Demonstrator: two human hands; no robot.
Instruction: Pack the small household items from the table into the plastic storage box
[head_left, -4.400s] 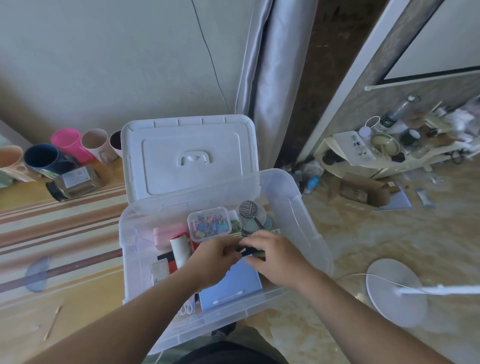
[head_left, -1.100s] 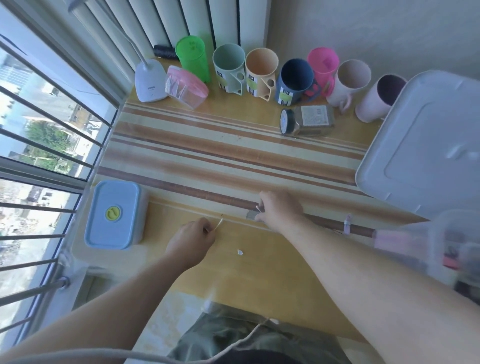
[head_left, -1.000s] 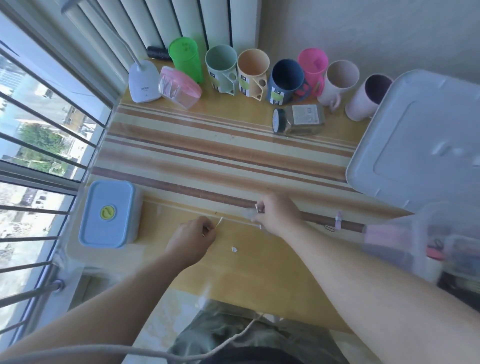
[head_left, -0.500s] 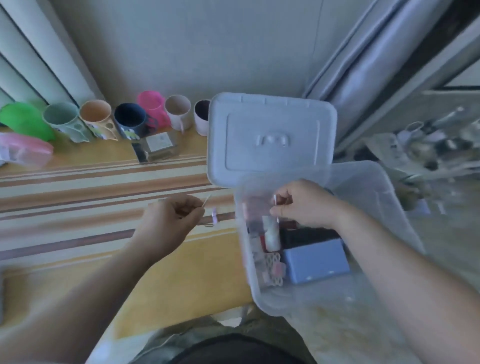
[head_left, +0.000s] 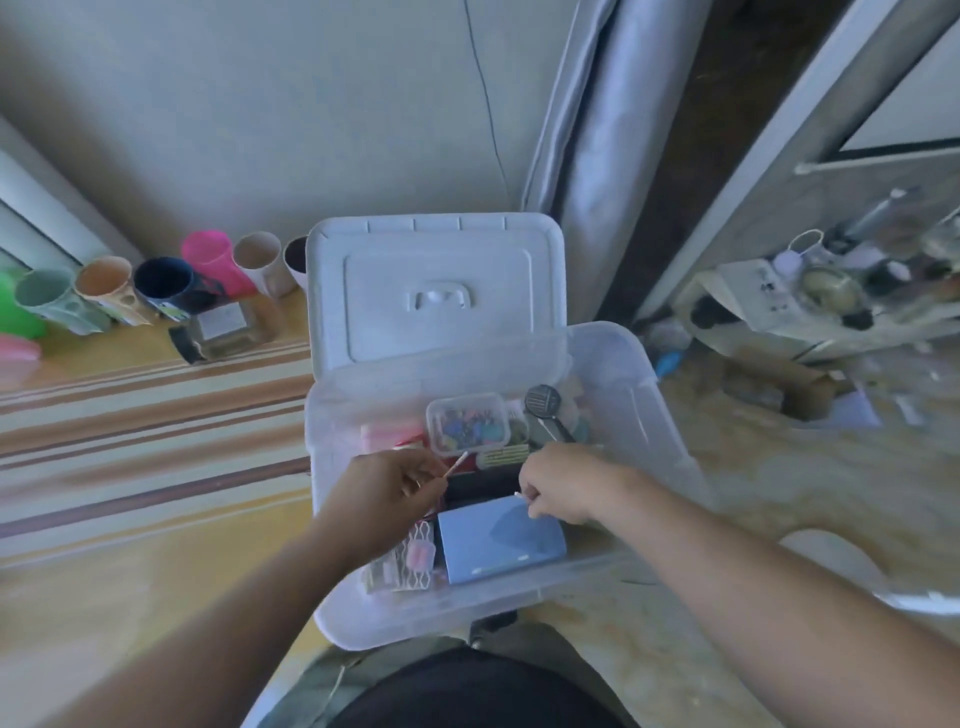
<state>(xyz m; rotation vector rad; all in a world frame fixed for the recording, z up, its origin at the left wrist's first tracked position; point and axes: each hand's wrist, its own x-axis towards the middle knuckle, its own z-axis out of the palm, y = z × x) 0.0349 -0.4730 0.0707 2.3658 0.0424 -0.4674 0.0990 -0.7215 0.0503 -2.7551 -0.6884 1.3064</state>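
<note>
Both hands hover over the clear storage box (head_left: 623, 364) at frame centre, the left hand (head_left: 387, 493) pinching a thin swab-like stick (head_left: 456, 464) and the right hand (head_left: 561, 486) pinching another small stick (head_left: 521, 496), either of which could, I judge, slip between packed items if released carelessly.

1. A plain pale wall (head_left: 260, 114) fills the upper left, with a thin dark line (head_left: 485, 98) running down it.
2. A grey curtain (head_left: 597, 130) hangs bunched to the right of the wall, beside a dark vertical strip (head_left: 691, 104).
3. A wooden tabletop (head_left: 104, 561) with brown and cream stripes (head_left: 145, 410) stretches across the left.
4. A row of coloured cups (head_left: 156, 286) stands along the tabletop's far edge against the wall.
5. The floor (head_left: 779, 467) on the right is mottled tan stone or tile.
6. A low pale shelf (head_left: 810, 312), crowded with blurred small objects, stands on the floor at the right.
7. Soft daylight lights the scene evenly.
</note>
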